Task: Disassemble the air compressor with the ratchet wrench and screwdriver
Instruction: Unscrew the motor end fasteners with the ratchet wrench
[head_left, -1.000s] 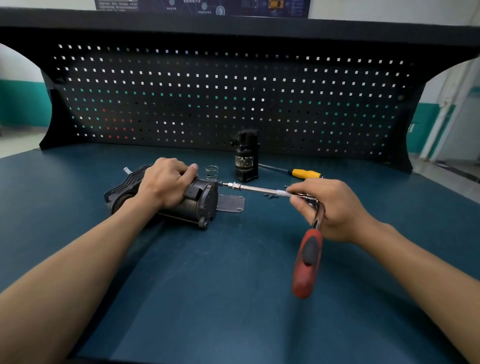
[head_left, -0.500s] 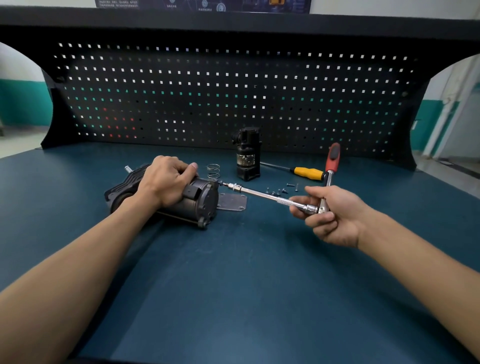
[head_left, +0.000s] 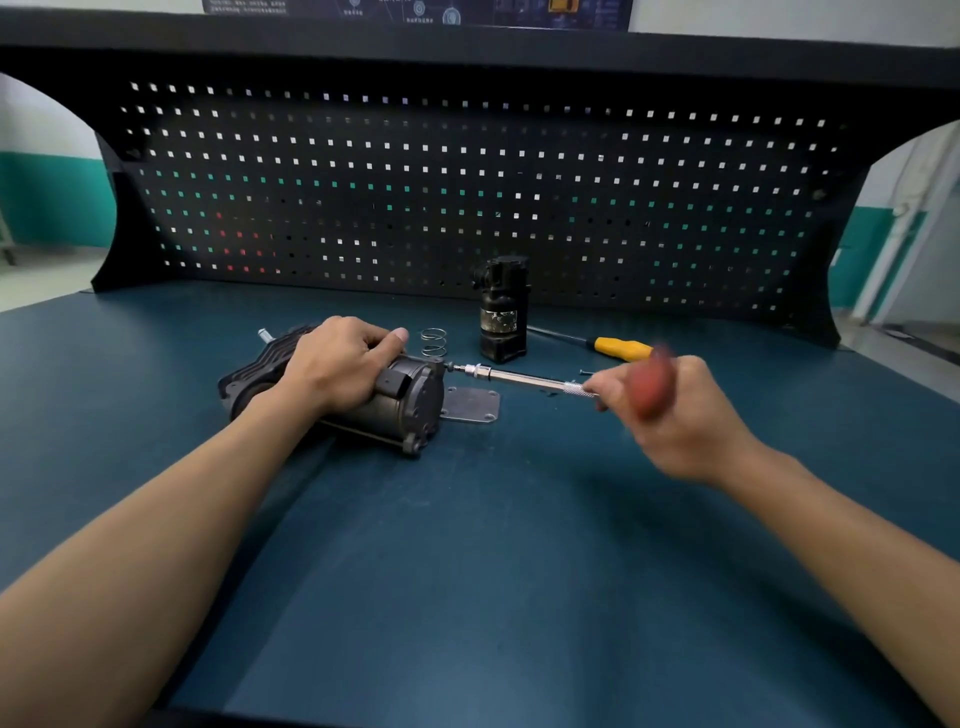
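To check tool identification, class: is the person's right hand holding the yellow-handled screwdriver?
No, the yellow-handled screwdriver lies on the bench behind the right hand, which grips the ratchet wrench.

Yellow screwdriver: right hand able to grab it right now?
Probably not yet: the right hand grips the ratchet wrench. The screwdriver lies uncovered just beyond it, so freeing the hand should suffice.
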